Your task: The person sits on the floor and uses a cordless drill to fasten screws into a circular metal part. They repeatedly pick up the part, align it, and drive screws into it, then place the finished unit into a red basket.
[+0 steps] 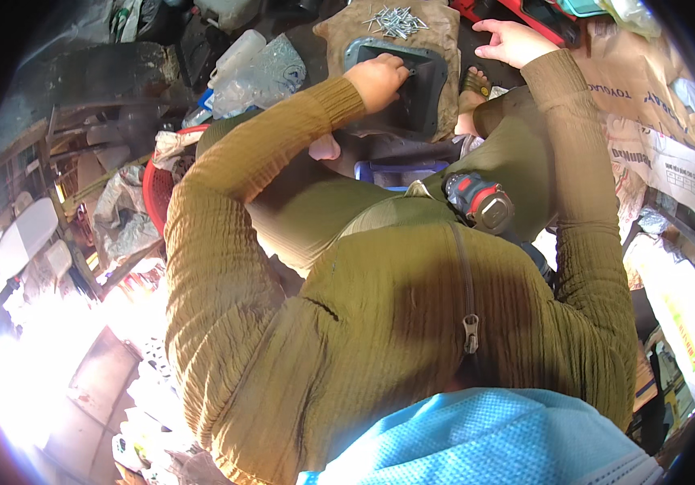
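My left hand (377,82) is over a black rectangular plastic part (420,121) with a raised rim and a sunken middle. Its fingers are curled together at the fingertips; whatever they pinch, if anything, is too small to make out. Beyond that part, a heap of silvery screws or nails (398,23) lies on a brown sheet (347,26). Off to the right, my right hand (517,44) is in the air with fingers stretched leftward and apart, holding nothing visible. A dark cordless drill with red accents (479,202) rests in my lap.
Red cases (525,18) sit at the far right, beside brown paper bags (630,81). Clear plastic bags and a bottle (258,74) lie left of the black part. A red basket (156,190) is by my left arm, and a blue tray (400,173) between my legs.
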`<move>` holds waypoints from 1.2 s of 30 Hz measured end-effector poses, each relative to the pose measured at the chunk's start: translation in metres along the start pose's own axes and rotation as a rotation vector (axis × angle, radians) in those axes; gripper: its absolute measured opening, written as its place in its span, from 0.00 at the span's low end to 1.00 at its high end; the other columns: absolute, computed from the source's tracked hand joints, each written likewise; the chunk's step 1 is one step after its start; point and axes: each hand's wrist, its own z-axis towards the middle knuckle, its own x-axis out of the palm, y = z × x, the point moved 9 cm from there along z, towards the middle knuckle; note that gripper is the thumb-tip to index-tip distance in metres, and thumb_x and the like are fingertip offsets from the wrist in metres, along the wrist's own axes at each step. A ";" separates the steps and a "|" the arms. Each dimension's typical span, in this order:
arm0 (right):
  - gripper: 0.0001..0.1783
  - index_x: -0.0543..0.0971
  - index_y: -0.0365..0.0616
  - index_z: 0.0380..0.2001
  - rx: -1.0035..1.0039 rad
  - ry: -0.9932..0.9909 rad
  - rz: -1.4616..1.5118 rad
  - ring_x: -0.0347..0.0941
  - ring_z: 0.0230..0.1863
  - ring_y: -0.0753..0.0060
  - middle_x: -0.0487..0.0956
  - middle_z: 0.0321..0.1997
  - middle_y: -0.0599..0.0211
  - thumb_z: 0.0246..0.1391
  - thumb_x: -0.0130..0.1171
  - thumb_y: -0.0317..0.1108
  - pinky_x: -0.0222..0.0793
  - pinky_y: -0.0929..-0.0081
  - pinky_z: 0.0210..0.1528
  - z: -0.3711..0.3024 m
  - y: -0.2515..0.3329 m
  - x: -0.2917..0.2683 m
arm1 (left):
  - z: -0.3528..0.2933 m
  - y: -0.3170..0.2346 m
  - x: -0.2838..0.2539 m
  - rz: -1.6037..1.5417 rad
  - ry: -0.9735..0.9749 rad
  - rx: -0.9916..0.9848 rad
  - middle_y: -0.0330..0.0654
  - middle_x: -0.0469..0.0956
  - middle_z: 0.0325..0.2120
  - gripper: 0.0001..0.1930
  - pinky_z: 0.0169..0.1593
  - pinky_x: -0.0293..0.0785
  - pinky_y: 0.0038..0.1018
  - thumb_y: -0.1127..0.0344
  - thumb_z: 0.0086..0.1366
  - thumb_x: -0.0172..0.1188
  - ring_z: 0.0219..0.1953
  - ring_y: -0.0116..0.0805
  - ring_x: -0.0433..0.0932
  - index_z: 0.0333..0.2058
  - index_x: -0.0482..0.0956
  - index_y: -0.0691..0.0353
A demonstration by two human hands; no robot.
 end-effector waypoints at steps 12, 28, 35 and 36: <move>0.32 0.68 0.42 0.58 -0.160 0.073 0.153 0.71 0.29 0.75 0.77 0.29 0.65 0.51 0.63 0.40 0.68 0.76 0.35 -0.001 0.026 0.001 | -0.192 0.143 -0.192 -0.709 -1.260 -0.366 0.41 0.80 0.25 0.11 0.32 0.75 0.25 0.68 0.57 0.65 0.28 0.27 0.78 0.36 0.80 0.68; 0.29 0.67 0.42 0.59 -0.009 0.245 0.260 0.68 0.29 0.84 0.75 0.33 0.70 0.54 0.60 0.32 0.66 0.84 0.34 0.022 0.035 0.023 | -0.261 0.327 0.036 -0.185 -0.166 -1.206 0.54 0.81 0.27 0.19 0.41 0.76 0.36 0.52 0.55 0.59 0.33 0.43 0.82 0.31 0.84 0.65; 0.30 0.63 0.41 0.62 0.080 0.352 0.304 0.68 0.33 0.86 0.73 0.34 0.73 0.57 0.58 0.31 0.65 0.86 0.41 0.023 0.017 0.034 | -0.517 0.281 0.080 -0.148 -0.077 -1.753 0.44 0.82 0.25 0.22 0.40 0.76 0.34 0.46 0.56 0.58 0.30 0.37 0.82 0.32 0.84 0.62; 0.30 0.63 0.41 0.62 0.097 0.360 0.298 0.68 0.33 0.86 0.73 0.34 0.73 0.57 0.58 0.30 0.65 0.86 0.41 0.022 0.015 0.036 | -0.541 0.272 0.126 -0.297 0.179 -1.820 0.42 0.82 0.25 0.22 0.39 0.76 0.34 0.45 0.56 0.58 0.30 0.36 0.82 0.32 0.85 0.61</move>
